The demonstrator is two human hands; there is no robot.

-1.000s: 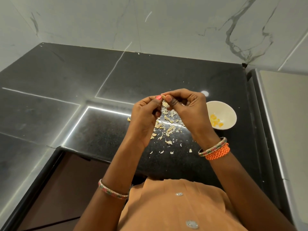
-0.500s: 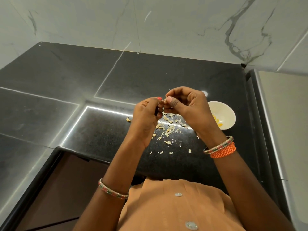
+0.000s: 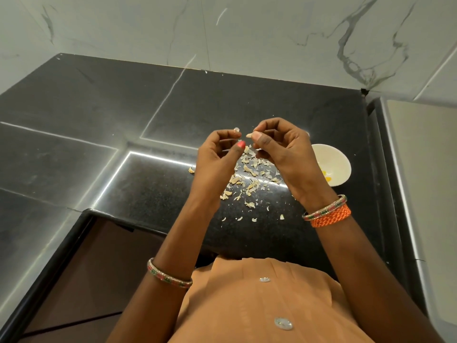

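Pinching pale piece point(image 3: 249, 135), right hand point(image 3: 282, 151); left hand point(image 3: 216, 159) grip on skin scrap point(image 3: 237, 129) unclear.

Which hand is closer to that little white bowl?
Right. The right hand, pinching a small pale piece, is just left of the white bowl, hiding its left edge. The left hand, pinching a peel flake, is farther left, beyond the right hand.
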